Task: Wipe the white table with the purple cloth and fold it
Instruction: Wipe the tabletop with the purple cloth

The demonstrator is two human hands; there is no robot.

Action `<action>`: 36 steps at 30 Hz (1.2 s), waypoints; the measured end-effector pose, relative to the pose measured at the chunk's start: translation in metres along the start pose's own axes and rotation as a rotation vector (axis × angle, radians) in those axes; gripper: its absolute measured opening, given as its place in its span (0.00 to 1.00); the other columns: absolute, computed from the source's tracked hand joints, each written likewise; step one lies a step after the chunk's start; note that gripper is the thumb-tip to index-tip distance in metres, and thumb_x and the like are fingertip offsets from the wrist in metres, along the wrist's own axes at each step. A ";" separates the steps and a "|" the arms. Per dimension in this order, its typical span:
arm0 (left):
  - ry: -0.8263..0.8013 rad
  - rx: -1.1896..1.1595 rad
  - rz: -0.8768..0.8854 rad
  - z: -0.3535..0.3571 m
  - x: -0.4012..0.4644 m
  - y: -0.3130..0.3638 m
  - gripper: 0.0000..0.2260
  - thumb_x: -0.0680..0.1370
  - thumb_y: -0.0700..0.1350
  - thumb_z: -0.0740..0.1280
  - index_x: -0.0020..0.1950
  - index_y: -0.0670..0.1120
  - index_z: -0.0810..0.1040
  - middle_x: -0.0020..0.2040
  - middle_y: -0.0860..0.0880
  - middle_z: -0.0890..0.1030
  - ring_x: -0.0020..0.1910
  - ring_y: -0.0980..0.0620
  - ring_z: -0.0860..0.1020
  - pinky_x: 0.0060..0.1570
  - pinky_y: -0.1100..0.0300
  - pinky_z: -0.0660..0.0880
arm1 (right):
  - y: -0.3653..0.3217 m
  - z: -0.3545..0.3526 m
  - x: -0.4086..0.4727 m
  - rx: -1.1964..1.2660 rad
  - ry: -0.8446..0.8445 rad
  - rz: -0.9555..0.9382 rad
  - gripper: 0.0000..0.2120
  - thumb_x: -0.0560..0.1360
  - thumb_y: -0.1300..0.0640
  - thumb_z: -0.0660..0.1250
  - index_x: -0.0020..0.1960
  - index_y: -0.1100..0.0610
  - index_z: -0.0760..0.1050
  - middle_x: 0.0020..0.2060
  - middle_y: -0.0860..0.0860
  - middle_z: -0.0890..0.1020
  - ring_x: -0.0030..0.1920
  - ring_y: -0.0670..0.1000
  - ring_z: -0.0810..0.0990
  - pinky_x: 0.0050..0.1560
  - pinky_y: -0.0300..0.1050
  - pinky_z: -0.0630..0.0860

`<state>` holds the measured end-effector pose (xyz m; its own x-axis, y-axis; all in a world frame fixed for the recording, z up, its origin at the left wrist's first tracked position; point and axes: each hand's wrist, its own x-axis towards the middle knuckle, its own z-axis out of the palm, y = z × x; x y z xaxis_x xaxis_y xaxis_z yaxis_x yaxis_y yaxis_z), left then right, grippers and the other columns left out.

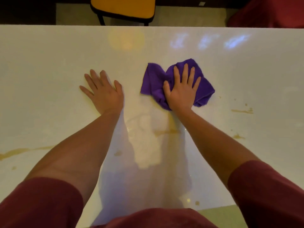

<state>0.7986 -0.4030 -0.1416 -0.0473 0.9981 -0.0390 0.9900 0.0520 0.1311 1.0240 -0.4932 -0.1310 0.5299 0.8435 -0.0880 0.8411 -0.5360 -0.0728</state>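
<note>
The purple cloth (153,79) lies bunched on the white table (49,63), a little right of centre. My right hand (181,89) presses flat on top of the cloth, fingers spread, covering its middle. My left hand (103,91) rests flat on the bare tabletop to the left of the cloth, fingers apart, holding nothing. Brown spill streaks mark the table: one at the left (24,150), one between my arms (166,131), and some at the right (242,111).
A yellow chair (123,7) with a black frame stands beyond the table's far edge. Something dark red (269,14) shows at the top right past the table. The table's near edge runs just below my forearms.
</note>
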 end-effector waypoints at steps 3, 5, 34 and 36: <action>-0.021 0.009 0.006 -0.001 -0.001 -0.001 0.28 0.83 0.56 0.50 0.80 0.44 0.64 0.83 0.38 0.60 0.83 0.36 0.55 0.78 0.29 0.50 | -0.013 0.005 -0.055 0.008 -0.013 -0.025 0.35 0.83 0.35 0.50 0.86 0.49 0.59 0.86 0.57 0.56 0.86 0.64 0.50 0.83 0.70 0.47; -0.033 -0.004 0.012 -0.001 -0.001 -0.001 0.29 0.83 0.56 0.50 0.80 0.44 0.64 0.83 0.37 0.60 0.83 0.35 0.55 0.78 0.29 0.50 | -0.021 0.009 -0.081 -0.006 -0.031 -0.031 0.35 0.83 0.35 0.49 0.86 0.49 0.59 0.86 0.57 0.56 0.86 0.63 0.50 0.83 0.70 0.47; -0.021 0.114 0.272 -0.004 -0.038 0.077 0.30 0.86 0.58 0.50 0.82 0.40 0.60 0.84 0.37 0.54 0.84 0.37 0.51 0.79 0.30 0.48 | 0.242 -0.024 0.010 0.011 -0.040 0.108 0.35 0.82 0.35 0.48 0.86 0.46 0.56 0.87 0.55 0.53 0.86 0.61 0.48 0.83 0.69 0.45; -0.102 0.052 0.301 0.004 -0.070 0.131 0.28 0.85 0.55 0.54 0.82 0.41 0.61 0.84 0.38 0.55 0.84 0.37 0.50 0.79 0.33 0.48 | 0.276 -0.031 0.017 0.012 -0.055 0.186 0.35 0.83 0.35 0.48 0.87 0.47 0.54 0.87 0.55 0.52 0.86 0.61 0.47 0.83 0.70 0.45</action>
<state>0.9322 -0.4662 -0.1255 0.2593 0.9600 -0.1056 0.9632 -0.2491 0.1007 1.2684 -0.6251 -0.1219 0.6689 0.7270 -0.1549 0.7279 -0.6829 -0.0621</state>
